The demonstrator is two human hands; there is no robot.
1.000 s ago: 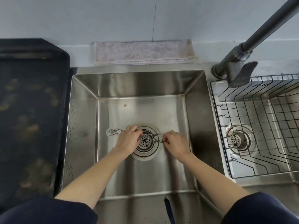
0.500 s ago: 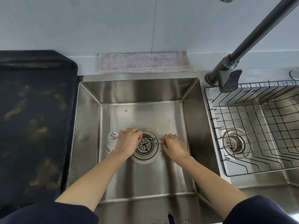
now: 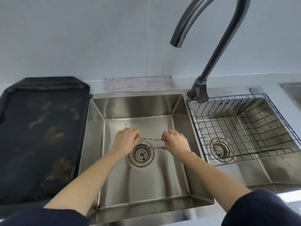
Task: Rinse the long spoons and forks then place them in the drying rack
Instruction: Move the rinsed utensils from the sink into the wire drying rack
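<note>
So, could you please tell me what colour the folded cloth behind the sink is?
The folded cloth is pale pinkish-grey, plain, seen best in the head view.

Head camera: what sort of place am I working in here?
Most likely a home kitchen, at the sink. A steel double sink sits under a tall curved tap, a wire drying rack sits in the right basin, and a folded cloth lies against the wall.

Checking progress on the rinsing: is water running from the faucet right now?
No. The faucet spout shows no stream, while both hands hold utensils low in the sink.
</note>
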